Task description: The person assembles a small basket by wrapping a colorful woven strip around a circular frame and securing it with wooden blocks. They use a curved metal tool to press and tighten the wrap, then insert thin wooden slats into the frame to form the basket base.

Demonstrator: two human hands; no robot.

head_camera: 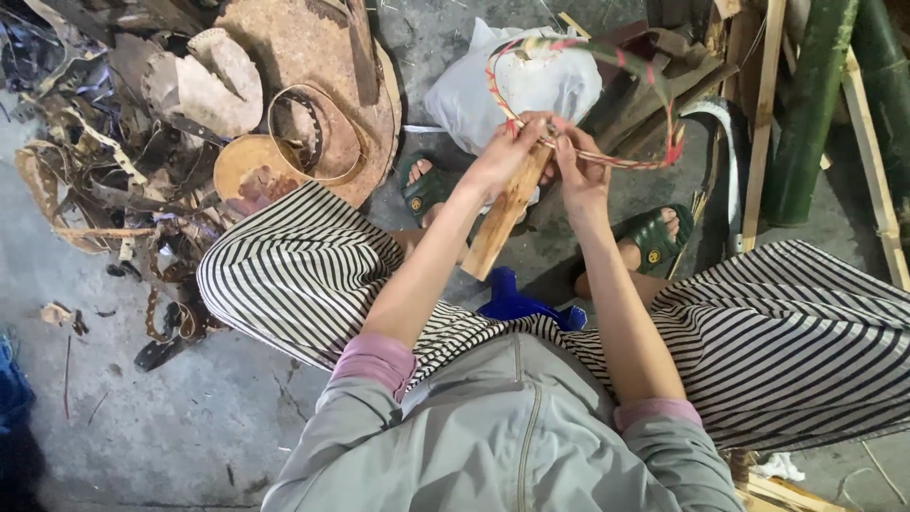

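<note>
Left hand (502,156) clamps a wooden block (502,213) and right hand (580,171) pinches the bound cane hoop (607,95) held above the knees; slackened grip likely lets the springy loop uncoil.

Grey jacket (512,436), pink cuffs (376,358), striped trousers (294,275), green sandals (654,237).

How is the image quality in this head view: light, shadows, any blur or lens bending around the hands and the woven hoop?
Head view: soft, even daylight with no glare and only faint shadows under the striped trousers. The left hand and right hand look slightly soft, as does the coloured hoop. The wooden stick is fairly sharp. Wide-angle bending shows at the edges, on the green bamboo poles.
</note>
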